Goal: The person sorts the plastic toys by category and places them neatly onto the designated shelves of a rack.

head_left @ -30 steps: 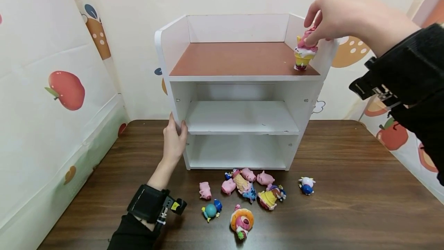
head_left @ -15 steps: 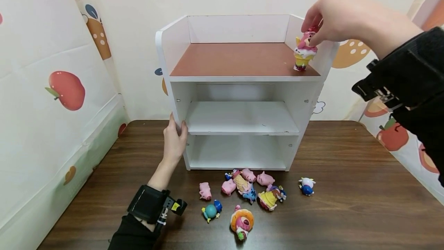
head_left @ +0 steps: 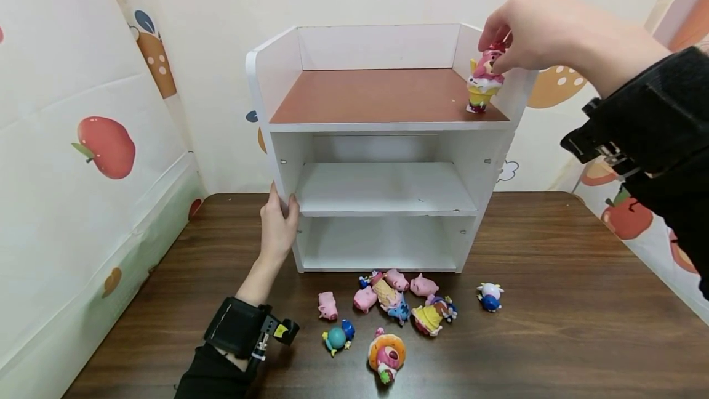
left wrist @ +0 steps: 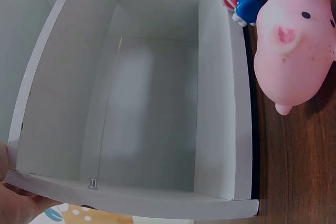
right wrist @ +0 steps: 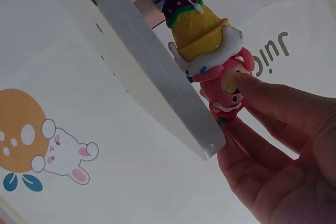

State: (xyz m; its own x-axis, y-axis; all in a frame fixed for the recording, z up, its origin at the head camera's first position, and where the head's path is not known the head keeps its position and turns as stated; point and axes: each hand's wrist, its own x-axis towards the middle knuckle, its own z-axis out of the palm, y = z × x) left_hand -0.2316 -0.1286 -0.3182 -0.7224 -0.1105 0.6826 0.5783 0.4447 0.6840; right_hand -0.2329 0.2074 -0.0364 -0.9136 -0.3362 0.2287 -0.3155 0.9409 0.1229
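Note:
My right hand (head_left: 540, 36) pinches a pink bear figurine in a yellow ice-cream cone (head_left: 483, 88) by its head, thumb on one side and fingertips on the other. The figurine stands upright at the right front corner of the brown top shelf (head_left: 382, 94), beside the side wall; in the right wrist view the cone's base meets the shelf surface. With its thumb on the front edge and fingers along the outside, my left hand (head_left: 278, 226) grips the left side panel of the white shelf unit (head_left: 382, 212). Most of that hand is outside the left wrist view.
In front of the unit lie several small figurines: pink pigs (head_left: 327, 305), an ice-cream-cone figure (head_left: 384, 290), a yellow-skirted one (head_left: 428, 319), a teal-and-blue one (head_left: 336, 337) and a doughnut-ringed bear (head_left: 386, 354). A white-and-blue figurine (head_left: 490, 296) lies apart at the right. Printed walls enclose the wooden table (head_left: 559, 337).
My right fingers have shifted slightly on the figurine's head, so more of the bear's face shows. The figurine stays at the same corner. My left hand keeps its hold on the panel.

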